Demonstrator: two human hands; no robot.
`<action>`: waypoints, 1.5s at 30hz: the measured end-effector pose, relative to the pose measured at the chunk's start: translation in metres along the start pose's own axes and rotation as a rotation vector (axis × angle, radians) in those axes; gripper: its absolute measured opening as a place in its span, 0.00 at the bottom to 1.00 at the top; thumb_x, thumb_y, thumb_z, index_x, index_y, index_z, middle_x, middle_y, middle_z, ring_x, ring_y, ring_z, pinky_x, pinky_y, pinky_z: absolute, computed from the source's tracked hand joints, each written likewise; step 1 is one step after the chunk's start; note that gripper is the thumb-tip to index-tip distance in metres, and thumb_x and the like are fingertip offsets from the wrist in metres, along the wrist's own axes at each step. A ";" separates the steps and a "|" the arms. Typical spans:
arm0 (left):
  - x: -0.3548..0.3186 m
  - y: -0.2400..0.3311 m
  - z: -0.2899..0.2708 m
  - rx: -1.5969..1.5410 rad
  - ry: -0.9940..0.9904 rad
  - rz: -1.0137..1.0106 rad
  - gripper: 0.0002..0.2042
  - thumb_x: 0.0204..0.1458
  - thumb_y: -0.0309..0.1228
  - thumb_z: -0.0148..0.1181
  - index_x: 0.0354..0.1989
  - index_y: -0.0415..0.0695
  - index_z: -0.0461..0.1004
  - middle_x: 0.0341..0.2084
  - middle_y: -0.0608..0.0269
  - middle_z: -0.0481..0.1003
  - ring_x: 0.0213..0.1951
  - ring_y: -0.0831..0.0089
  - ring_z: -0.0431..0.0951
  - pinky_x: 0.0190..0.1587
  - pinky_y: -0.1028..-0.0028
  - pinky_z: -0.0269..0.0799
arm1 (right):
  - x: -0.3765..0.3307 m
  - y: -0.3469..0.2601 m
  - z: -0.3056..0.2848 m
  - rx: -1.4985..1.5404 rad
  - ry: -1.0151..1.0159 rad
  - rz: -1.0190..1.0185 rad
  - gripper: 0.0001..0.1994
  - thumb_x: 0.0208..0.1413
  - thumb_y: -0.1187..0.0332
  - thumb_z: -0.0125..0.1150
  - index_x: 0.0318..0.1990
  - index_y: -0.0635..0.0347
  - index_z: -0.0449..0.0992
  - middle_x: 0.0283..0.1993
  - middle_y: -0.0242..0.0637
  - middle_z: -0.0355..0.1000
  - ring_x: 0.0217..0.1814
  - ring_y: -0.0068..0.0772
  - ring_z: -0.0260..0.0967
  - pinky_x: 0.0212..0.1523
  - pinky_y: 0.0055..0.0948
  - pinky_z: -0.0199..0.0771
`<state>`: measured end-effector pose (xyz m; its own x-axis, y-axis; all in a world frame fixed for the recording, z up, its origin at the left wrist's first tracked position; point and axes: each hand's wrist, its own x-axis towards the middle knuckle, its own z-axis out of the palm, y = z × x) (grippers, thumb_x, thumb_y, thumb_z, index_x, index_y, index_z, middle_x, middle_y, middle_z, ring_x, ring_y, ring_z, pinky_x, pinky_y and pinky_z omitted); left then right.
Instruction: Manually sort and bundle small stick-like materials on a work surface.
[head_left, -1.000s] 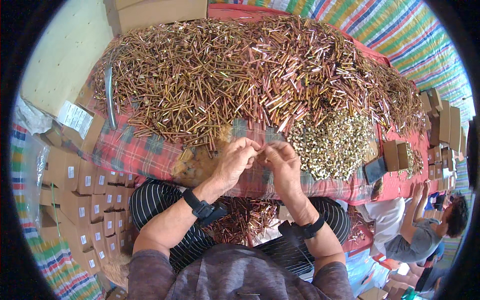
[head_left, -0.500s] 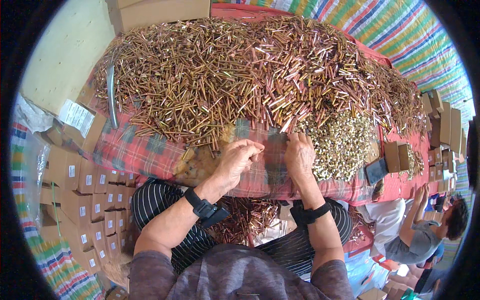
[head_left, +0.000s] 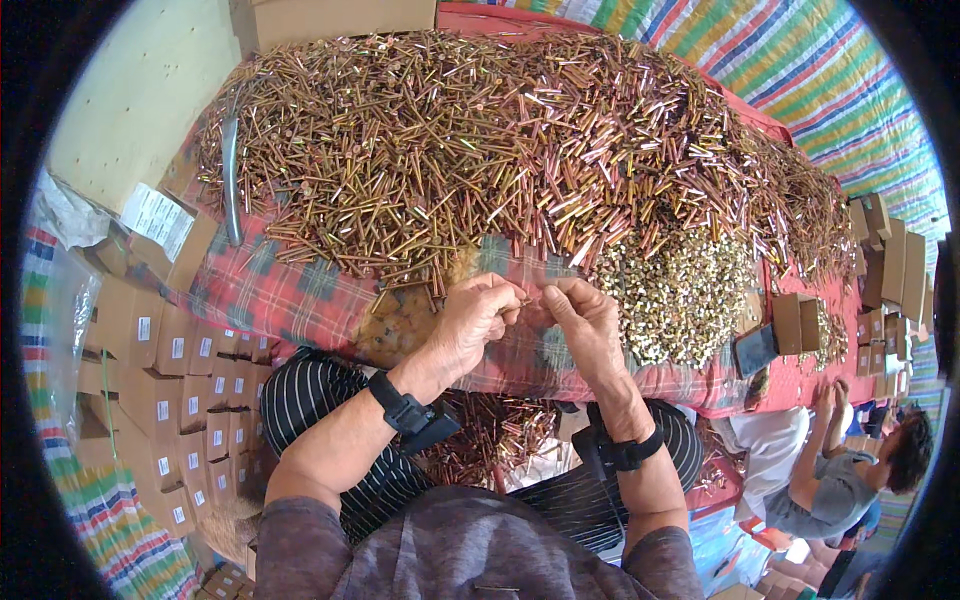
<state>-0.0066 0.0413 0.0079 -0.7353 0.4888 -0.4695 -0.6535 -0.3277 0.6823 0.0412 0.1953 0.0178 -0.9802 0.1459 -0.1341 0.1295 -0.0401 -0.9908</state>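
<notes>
My left hand [head_left: 478,318] is closed in a pinch over the plaid cloth [head_left: 515,372], and a small bit of something shows at its fingertips, too small to name. Close on its right, my right hand [head_left: 588,322] also pinches thumb against forefinger; what it holds, if anything, cannot be made out. The two sets of fingertips almost meet. Beyond them spreads a big heap of slim copper-coloured metal rods [head_left: 400,150], like bolts or pins. Beside my right hand lies a pile of small gold-coloured metal pieces [head_left: 685,300].
More rods [head_left: 495,435] lie in a heap between my legs. Cardboard boxes [head_left: 175,400] are stacked at left. A curved metal bar [head_left: 231,180] stands at the heap's left edge. An open small box [head_left: 795,322] and a dark tray [head_left: 755,350] sit at right, near another person [head_left: 840,490].
My right hand has moved left and nearer to me, from the edge of the small gold-coloured pieces to my left hand's fingertips. My left hand has stayed almost in place, still pinched.
</notes>
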 end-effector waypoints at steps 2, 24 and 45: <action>0.001 0.001 -0.002 -0.007 -0.002 0.001 0.02 0.45 0.22 0.54 0.28 0.38 0.70 0.17 0.66 0.68 0.14 0.87 0.59 0.16 0.86 0.52 | 0.000 0.006 -0.001 -0.085 0.003 -0.056 0.05 0.57 0.73 0.53 0.35 0.65 0.73 0.27 0.26 0.70 0.27 0.15 0.63 0.29 0.17 0.64; -0.004 0.004 -0.007 0.138 -0.071 0.020 0.02 0.44 0.22 0.54 0.22 0.42 0.69 0.15 0.69 0.67 0.14 0.87 0.59 0.15 0.85 0.50 | -0.015 -0.004 0.009 -0.387 -0.063 -0.201 0.10 0.58 0.67 0.54 0.30 0.65 0.70 0.23 0.30 0.66 0.26 0.18 0.58 0.26 0.23 0.61; -0.007 0.013 -0.010 0.003 -0.111 -0.009 0.02 0.45 0.22 0.53 0.23 0.40 0.71 0.14 0.68 0.67 0.14 0.85 0.61 0.15 0.85 0.52 | -0.019 -0.003 0.009 -0.153 -0.045 -0.148 0.10 0.58 0.67 0.53 0.41 0.66 0.70 0.29 0.31 0.69 0.31 0.20 0.65 0.34 0.21 0.67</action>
<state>-0.0111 0.0256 0.0144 -0.7050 0.5784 -0.4103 -0.6589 -0.3204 0.6805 0.0582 0.1836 0.0233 -0.9955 0.0946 0.0111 0.0013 0.1294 -0.9916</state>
